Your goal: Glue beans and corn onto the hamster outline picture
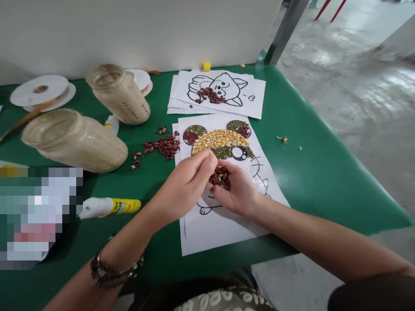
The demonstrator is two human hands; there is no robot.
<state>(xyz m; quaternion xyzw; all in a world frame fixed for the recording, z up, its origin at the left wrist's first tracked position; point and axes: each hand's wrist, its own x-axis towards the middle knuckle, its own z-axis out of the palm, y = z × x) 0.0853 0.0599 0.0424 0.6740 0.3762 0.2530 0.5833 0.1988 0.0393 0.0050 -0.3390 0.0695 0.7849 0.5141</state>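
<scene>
My right hand (pixel 241 190) is cupped, palm up, around a small heap of dark red beans (pixel 220 178) mixed with a few green and yellow bits. Against it, my left hand (pixel 191 179) is closed with thumb and fingers drawn together; whatever they pinch is hidden. Both hands hover over a paper with a cartoon animal drawing (pixel 233 224). On that drawing, yellow corn kernels (pixel 220 138) cover the forehead, green mung beans (pixel 223 153) lie around the eye, and the ears carry green and red beans. My hands hide part of the face.
Loose red beans (pixel 165 146) lie left of the paper. Two cloudy jars (pixel 78 142), a yellow-and-white glue bottle (pixel 125 206) and a ribbon spool (pixel 40 90) stand or lie farther left. Behind is a second drawing (pixel 256 97) with beans. The green table (pixel 311 172) ends at right.
</scene>
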